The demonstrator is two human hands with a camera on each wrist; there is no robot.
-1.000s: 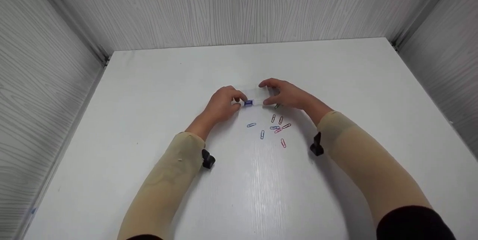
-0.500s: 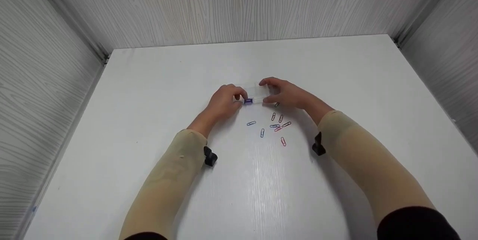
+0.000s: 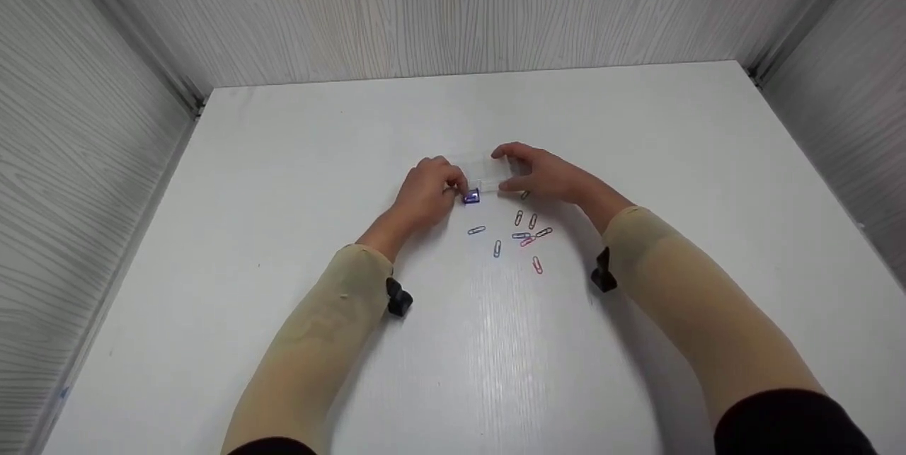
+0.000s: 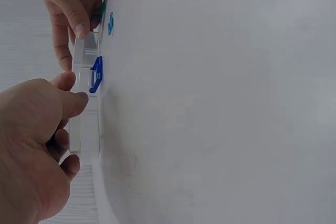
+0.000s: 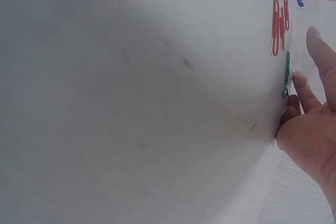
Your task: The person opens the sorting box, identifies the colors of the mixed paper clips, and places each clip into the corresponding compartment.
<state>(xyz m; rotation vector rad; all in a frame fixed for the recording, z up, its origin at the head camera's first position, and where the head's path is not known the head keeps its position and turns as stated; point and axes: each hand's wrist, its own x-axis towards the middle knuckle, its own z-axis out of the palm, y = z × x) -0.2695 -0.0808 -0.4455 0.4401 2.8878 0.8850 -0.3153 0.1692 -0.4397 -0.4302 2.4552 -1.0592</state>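
Observation:
A clear plastic box (image 3: 488, 170) with a blue latch (image 3: 472, 196) lies on the white table between both hands. My left hand (image 3: 426, 192) holds the box's left end, its thumb and index fingertip close beside the latch. In the left wrist view the blue latch (image 4: 97, 74) juts out from the box's front wall. At the other end my right hand (image 3: 546, 175) grips the box, thumb in front and index finger behind. Several coloured paper clips (image 3: 521, 235) lie loose in front of the box. The box's contents cannot be made out.
A green paper clip (image 5: 286, 72) lies close by the right hand. The white table (image 3: 453, 370) is bounded by wood-grain panels (image 3: 453, 9) at the back and both sides. A small black wrist device (image 3: 398, 298) sits on the left sleeve.
The blue latch has swung outward from the box's front, toward the person, beside the left fingertips. Both hands stay at the box's ends; the paper clips lie as before.

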